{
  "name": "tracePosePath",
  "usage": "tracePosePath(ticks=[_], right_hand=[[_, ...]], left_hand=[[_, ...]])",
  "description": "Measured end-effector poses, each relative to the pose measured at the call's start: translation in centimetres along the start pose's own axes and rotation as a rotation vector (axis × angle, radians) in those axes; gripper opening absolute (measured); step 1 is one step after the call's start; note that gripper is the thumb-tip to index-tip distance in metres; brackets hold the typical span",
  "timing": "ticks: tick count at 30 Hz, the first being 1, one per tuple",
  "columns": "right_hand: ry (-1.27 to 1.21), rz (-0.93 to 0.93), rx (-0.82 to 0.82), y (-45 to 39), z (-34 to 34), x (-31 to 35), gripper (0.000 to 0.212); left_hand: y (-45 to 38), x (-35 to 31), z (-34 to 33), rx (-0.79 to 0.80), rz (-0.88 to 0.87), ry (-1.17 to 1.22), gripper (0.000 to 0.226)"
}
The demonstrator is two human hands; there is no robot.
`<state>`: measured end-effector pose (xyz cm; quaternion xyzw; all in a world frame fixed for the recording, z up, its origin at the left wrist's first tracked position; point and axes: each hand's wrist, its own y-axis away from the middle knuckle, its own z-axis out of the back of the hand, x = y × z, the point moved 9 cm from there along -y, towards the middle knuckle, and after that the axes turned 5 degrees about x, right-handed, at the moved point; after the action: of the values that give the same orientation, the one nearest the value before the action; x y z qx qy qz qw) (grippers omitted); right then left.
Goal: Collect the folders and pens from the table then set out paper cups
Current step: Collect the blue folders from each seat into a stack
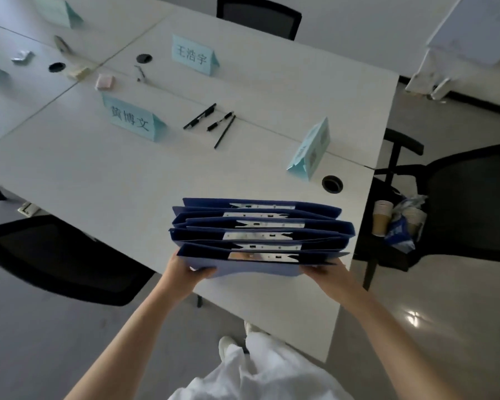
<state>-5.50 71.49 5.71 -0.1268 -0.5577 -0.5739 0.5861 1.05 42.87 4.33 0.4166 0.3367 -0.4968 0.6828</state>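
Both of my hands hold a stack of several blue folders (260,232) on edge above the near right part of the white table (98,174), their metal clips facing up. My left hand (182,269) grips the stack's left end and my right hand (332,277) grips its right end. Three black pens (211,121) lie loose near the middle of the table, beyond the folders. Stacks of paper cups (383,217) stand on the seat of the black chair (459,203) to the right, beside a blue and white bag (399,229).
Light blue name cards (133,119) (194,54) (312,148) stand on the table. Sticky note pads (104,81), a small clip (139,73) and round cable holes (332,183) are there too. Black chairs (67,255) (259,15) flank the table. A white cabinet (468,33) stands far right.
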Motion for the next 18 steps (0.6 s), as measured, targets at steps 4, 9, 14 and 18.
tracePosePath(ticks=[4, 9, 14, 18], right_hand=[[0.06, -0.041, 0.07, -0.9, 0.4, 0.1, 0.039], [0.056, -0.11, 0.192, -0.9, 0.3, 0.2, 0.043], [0.062, -0.062, 0.257, -1.2, -0.2, 0.1, 0.065], [0.106, -0.018, 0.21, -1.9, 0.0, 0.0, 0.062]], left_hand=[[-1.3, 1.4, 0.0, 0.055, 0.088, -0.009, 0.072], [-0.9, 1.6, -0.1, 0.093, 0.17, -0.039, 0.057], [-0.3, 1.5, -0.7, 0.162, 0.184, -0.008, 0.059], [-1.3, 1.5, -1.3, 0.15, 0.203, -0.023, 0.049]])
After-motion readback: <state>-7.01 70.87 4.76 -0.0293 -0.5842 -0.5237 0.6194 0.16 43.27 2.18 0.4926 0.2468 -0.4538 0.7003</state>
